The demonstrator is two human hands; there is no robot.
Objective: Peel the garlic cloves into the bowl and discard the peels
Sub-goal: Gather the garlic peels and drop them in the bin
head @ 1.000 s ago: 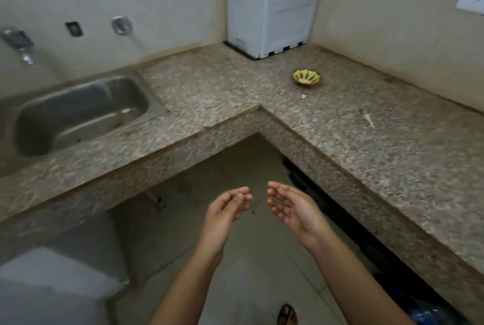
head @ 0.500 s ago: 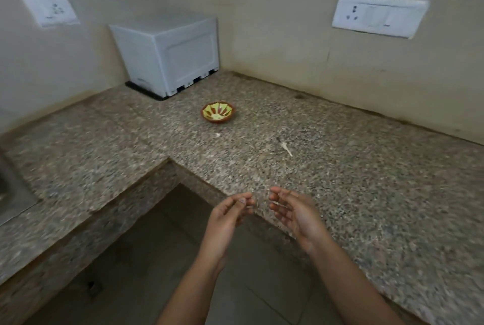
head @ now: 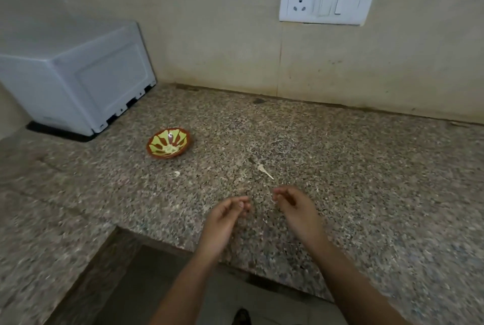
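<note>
A small brown bowl with a yellow-green pattern sits on the speckled granite counter, with pale peeled cloves inside it. A thin pale garlic stem or peel lies on the counter to the bowl's right, and a small pale scrap lies in front of the bowl. My left hand and my right hand hover side by side over the counter's near edge, fingers loosely curled. Nothing is visible in either hand.
A white box-shaped appliance stands on a black mat in the back left corner. A white switch and socket plate is on the wall. The counter runs in an L, with open floor below its inner corner.
The view has swung right from the sink to the counter corner and come closer. Both hands moved forward from above the floor to over the counter edge, and their fingers curled in.
</note>
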